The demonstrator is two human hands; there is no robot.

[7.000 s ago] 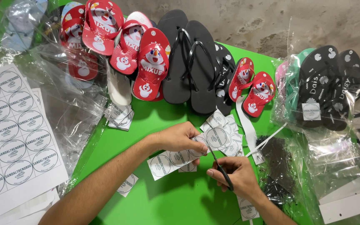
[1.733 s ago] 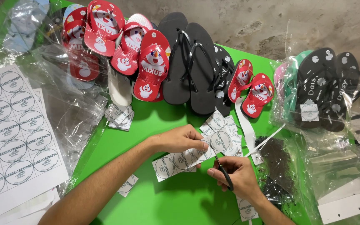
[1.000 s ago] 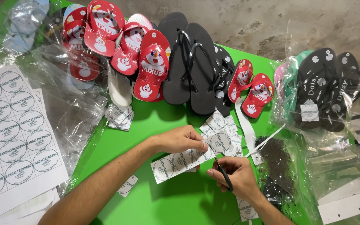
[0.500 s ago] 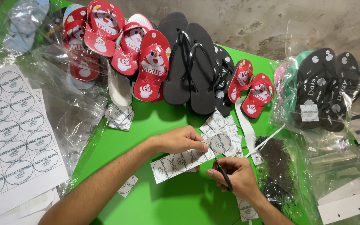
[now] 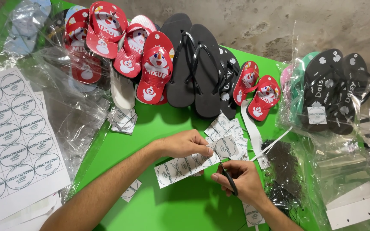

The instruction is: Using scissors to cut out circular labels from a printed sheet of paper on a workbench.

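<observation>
My left hand (image 5: 186, 143) pinches a paper strip of round labels (image 5: 184, 166) over the green table (image 5: 185, 209). My right hand (image 5: 239, 178) grips black-handled scissors (image 5: 228, 179), their blades pointing up at the strip's right end. Just beyond my fingers lies a small heap of cut label squares (image 5: 228, 133).
A full sheet of round labels (image 5: 9, 141) lies at the left beside clear plastic bags (image 5: 71, 111). Red snowman flip-flops (image 5: 153, 68) and black flip-flops (image 5: 195, 64) line the far edge. Small red flip-flops (image 5: 257, 90) and bagged black daisy flip-flops (image 5: 337, 92) sit at the right, beside black hooks (image 5: 283, 167).
Both hands stay in almost the same place; the label strip has shifted slightly between my left fingers and the scissors.
</observation>
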